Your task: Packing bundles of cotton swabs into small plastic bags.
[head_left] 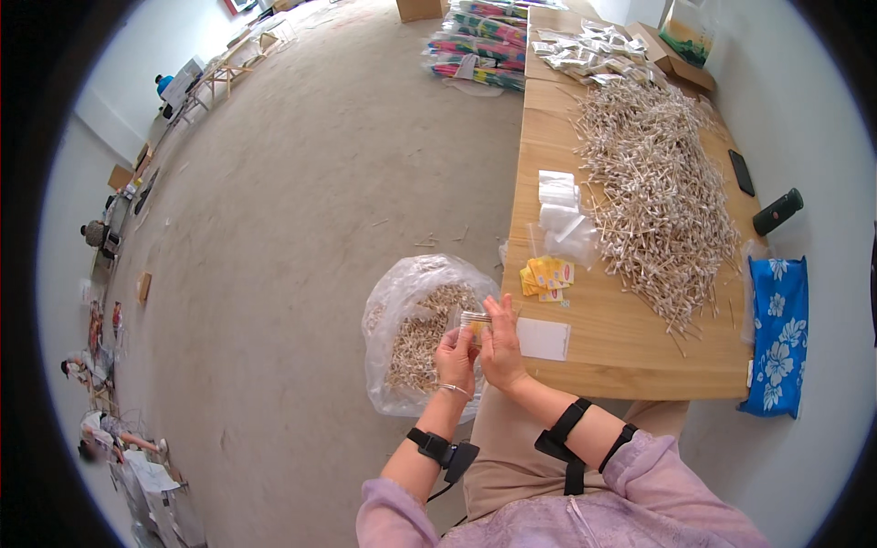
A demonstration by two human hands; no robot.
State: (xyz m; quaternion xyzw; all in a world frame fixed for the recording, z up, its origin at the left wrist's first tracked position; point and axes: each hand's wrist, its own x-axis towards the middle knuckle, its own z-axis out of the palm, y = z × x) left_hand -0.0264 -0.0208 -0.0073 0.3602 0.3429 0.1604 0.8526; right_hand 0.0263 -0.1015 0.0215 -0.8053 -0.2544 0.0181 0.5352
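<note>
In front of me, over the table's near left edge, a small clear bag of cotton swabs (474,318) with something yellow in it is held up. My left hand (455,360) pinches its lower part between thumb and fingers. Against the bag's right side lies my right hand (501,347), its fingers stretched upward and nearly straight. Below and beyond them on the floor stands a large clear plastic sack (376,358) of loose cotton swabs. Yellow cards (546,274) lie on the table just beyond my right hand, and a white card (544,339) lies beside it.
A big heap of cotton swabs (653,183) covers much of the wooden table (630,373). Clear empty bags (566,219), a phone (741,173), a dark green bottle (777,212) and a blue floral pack (776,338) are around it. Filled packets (598,50) lie at the far end.
</note>
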